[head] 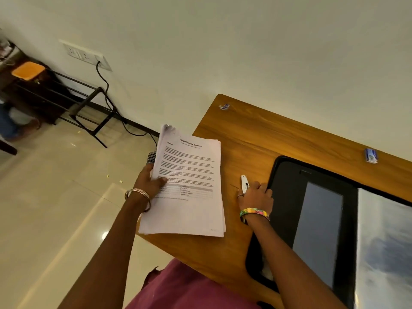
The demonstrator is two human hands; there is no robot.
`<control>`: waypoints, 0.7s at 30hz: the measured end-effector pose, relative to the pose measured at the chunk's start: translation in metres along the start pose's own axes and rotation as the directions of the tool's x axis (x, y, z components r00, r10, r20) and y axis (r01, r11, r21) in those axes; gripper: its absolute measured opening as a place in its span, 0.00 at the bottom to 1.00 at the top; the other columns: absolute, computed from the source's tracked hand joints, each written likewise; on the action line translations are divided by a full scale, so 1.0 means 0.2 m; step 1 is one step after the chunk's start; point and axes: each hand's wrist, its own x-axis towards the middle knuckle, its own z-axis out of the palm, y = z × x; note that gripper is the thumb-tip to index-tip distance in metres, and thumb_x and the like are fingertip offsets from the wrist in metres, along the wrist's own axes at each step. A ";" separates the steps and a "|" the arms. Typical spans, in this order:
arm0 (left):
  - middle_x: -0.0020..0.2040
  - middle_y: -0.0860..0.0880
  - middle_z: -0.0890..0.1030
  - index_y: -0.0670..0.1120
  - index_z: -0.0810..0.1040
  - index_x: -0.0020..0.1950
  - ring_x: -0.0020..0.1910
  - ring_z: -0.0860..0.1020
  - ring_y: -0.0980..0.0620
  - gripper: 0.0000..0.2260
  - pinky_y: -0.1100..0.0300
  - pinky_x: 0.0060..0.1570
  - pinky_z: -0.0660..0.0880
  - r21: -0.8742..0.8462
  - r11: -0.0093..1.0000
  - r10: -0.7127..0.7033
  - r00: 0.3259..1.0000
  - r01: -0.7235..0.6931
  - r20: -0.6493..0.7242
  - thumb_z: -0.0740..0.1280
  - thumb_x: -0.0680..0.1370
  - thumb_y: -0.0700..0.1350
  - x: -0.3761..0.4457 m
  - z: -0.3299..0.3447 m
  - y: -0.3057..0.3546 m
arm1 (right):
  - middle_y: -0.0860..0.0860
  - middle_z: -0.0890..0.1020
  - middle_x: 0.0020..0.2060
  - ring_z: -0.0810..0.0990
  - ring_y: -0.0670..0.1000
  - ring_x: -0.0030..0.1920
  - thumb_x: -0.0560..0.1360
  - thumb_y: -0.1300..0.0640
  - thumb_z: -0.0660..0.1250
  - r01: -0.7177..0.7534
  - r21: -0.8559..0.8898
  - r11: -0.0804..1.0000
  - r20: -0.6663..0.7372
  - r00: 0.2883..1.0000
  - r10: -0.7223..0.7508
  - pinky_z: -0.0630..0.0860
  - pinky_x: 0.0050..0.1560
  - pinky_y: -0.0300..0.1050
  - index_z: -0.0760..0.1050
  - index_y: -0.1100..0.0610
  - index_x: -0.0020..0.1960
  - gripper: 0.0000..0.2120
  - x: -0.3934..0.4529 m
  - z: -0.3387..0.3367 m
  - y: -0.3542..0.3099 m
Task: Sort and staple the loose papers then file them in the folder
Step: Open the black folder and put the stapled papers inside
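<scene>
Left hand [151, 182] grips the paper stack [189, 188] w/ thumb on top, over tabletop [245, 139] edge; right hand [256, 196] curls round the white stapler [244, 182], beside the black folder [312, 219].

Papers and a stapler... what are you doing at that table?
A person is getting papers ready to staple. The left hand holds a stack of papers by its edge, partly over the table. The right hand rests on a white stapler beside the open black folder. Nothing is filed yet.
</scene>
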 end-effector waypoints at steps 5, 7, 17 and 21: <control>0.53 0.43 0.79 0.42 0.69 0.63 0.44 0.79 0.45 0.18 0.59 0.36 0.78 -0.189 0.980 0.058 0.998 -0.056 0.003 0.65 0.74 0.31 -0.13 0.02 0.05 | 0.57 0.74 0.58 0.72 0.57 0.58 0.76 0.41 0.60 0.087 0.278 0.957 -0.077 0.995 -0.068 0.72 0.56 0.51 0.72 0.58 0.61 0.24 -0.03 -0.09 -0.05; 0.52 0.43 0.79 0.42 0.69 0.64 0.45 0.80 0.44 0.19 0.57 0.36 0.81 -0.287 0.956 0.078 0.996 -0.066 0.032 0.64 0.75 0.30 -0.16 0.06 0.07 | 0.53 0.77 0.57 0.76 0.54 0.55 0.76 0.40 0.60 -0.002 0.701 0.713 0.088 0.992 -0.084 0.75 0.52 0.49 0.71 0.56 0.63 0.24 -0.04 -0.19 -0.05; 0.52 0.51 0.77 0.42 0.65 0.63 0.52 0.77 0.57 0.17 0.63 0.49 0.77 -0.214 0.859 0.477 0.879 -0.465 0.001 0.64 0.76 0.33 -0.44 0.61 0.38 | 0.52 0.79 0.52 0.78 0.52 0.52 0.78 0.63 0.62 0.154 0.932 0.329 -0.139 0.988 -0.066 0.77 0.48 0.44 0.72 0.60 0.60 0.11 -0.03 -0.60 0.31; 0.52 0.55 0.75 0.47 0.62 0.61 0.49 0.77 0.64 0.13 0.67 0.45 0.77 -0.245 0.788 0.589 0.808 -0.564 0.035 0.61 0.79 0.37 -0.60 0.87 0.44 | 0.49 0.75 0.55 0.76 0.41 0.50 0.80 0.61 0.58 0.296 0.895 0.334 -0.324 0.945 0.032 0.74 0.47 0.35 0.66 0.59 0.68 0.16 -0.11 -0.66 0.55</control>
